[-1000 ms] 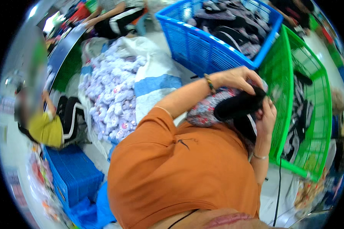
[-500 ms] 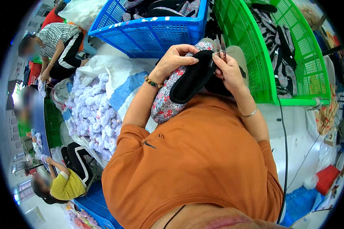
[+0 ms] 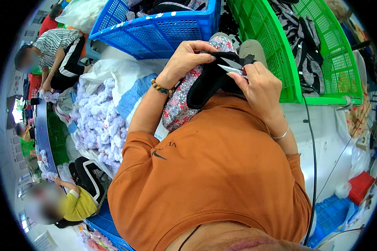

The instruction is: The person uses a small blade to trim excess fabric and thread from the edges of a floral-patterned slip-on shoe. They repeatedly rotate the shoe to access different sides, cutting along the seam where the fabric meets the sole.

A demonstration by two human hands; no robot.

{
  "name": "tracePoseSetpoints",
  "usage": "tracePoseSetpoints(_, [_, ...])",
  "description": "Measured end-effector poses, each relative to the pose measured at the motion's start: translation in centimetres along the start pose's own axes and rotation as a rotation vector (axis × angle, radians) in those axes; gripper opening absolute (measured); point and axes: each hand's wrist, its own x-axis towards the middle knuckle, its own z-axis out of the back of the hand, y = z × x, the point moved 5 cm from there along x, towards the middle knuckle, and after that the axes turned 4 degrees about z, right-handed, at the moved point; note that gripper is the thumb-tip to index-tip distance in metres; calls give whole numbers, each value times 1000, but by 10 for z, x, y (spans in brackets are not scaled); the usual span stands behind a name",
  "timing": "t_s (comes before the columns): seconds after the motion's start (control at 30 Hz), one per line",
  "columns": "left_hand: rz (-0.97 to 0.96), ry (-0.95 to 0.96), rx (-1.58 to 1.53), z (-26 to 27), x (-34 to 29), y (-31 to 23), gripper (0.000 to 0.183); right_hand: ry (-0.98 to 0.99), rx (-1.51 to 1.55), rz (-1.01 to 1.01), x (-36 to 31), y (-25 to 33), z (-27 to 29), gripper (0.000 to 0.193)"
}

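A black fuzzy slipper-shaped piece [image 3: 202,87] lies slanted over my lap. My left hand [image 3: 186,60] is closed on its far edge, thumb and fingers pinching the black material. In my right hand [image 3: 262,83] is a small pair of scissors [image 3: 230,67], its silver blades apart and pointing left at the piece's upper edge, close to my left fingertips. Floral cloth [image 3: 176,109] in grey, red and white shows beneath and beside the black piece; I cannot tell whether it belongs to it. My right palm covers the scissors' handles.
A blue crate [image 3: 155,37] and a green crate [image 3: 297,79] beyond my lap hold black and floral pieces. Fluffy lilac items [image 3: 98,121] fill a white sack at left. Two co-workers sit further left, handling similar items. A black cable [image 3: 312,167] hangs at right.
The scissors have turned from pointing up to pointing left, and their blades now spread at the piece's edge. My right hand has rolled over; the black piece has tilted and looks narrower.
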Motion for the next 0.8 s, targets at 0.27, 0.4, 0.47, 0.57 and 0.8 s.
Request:
tracePoseSetpoints(0.27, [86, 76, -62, 3, 6, 13, 14, -35, -67, 16, 1, -10, -21, 35])
tracePoseSetpoints(0.4, [167, 147, -255, 2, 10, 21, 15, -61, -76, 27, 1, -11, -27, 35])
tracePoseSetpoints(0.47, [175, 158, -294, 2, 9, 21, 15, -71, -66, 32, 1, -11, -28, 35])
tracePoseSetpoints(0.57, [163, 142, -306, 2, 9, 20, 16, -101, -62, 53, 1, -6, -21, 36])
tracePoseSetpoints(0.8, [181, 102, -325, 1, 9, 21, 20, -109, -167, 73, 2, -11, -27, 36])
